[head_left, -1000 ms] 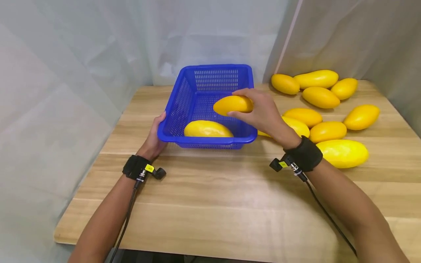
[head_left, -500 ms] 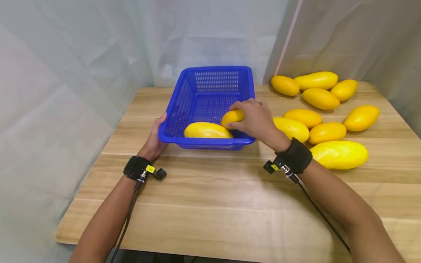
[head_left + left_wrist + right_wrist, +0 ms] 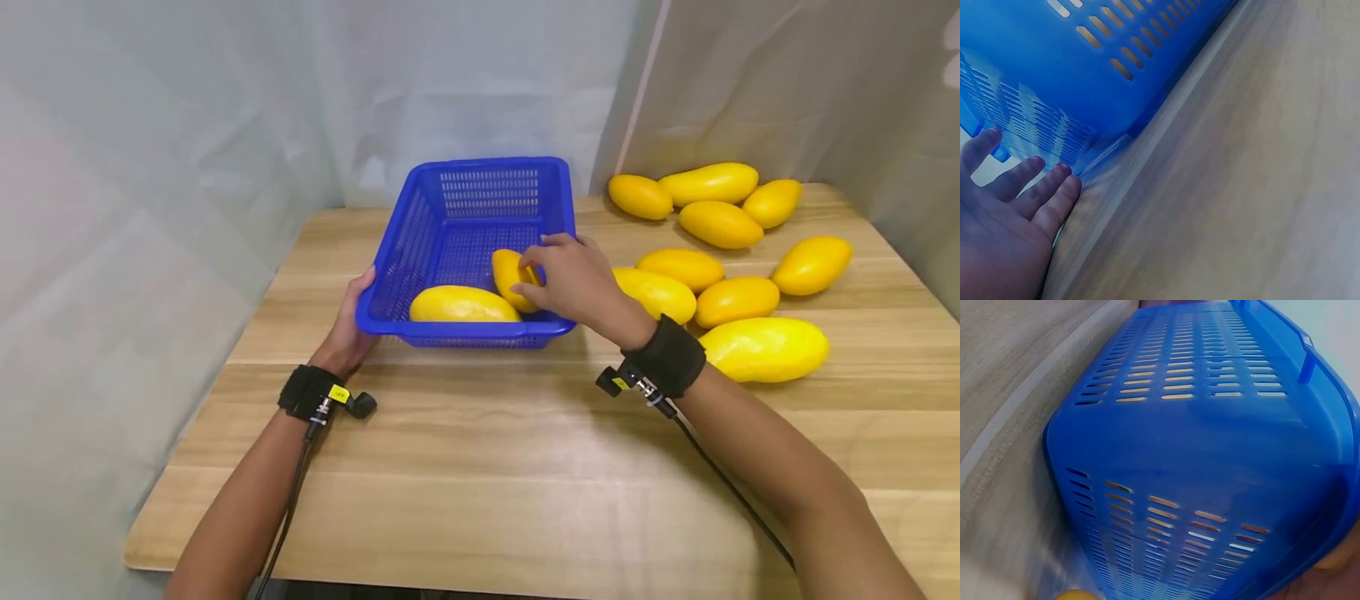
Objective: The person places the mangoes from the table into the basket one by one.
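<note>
A blue slotted basket (image 3: pixel 465 332) stands on the wooden table (image 3: pixel 480 467). One yellow mango (image 3: pixel 462 305) lies along its front wall. My right hand (image 3: pixel 551 279) reaches over the basket's right front corner, its fingers curled on a second mango (image 3: pixel 507 275) that sits low inside, beside the first. My left hand (image 3: pixel 351 318) is at the basket's left front corner, thumb up at the rim. In the left wrist view its fingers (image 3: pixel 1041 190) lie straight against the foot of the basket wall (image 3: pixel 1085 75). The right wrist view shows only the basket's outer wall (image 3: pixel 1210 456).
Several loose mangoes lie on the table to the right: a big one (image 3: pixel 765 348) nearest me, others (image 3: pixel 735 300) behind it, and a cluster (image 3: pixel 708 185) by the back curtain. Grey curtains close off the back and left. Cables trail from both wrist bands.
My right hand has come down with the mango from above the basket's rim to its floor, beside the first mango. The left hand has stayed at the corner.
</note>
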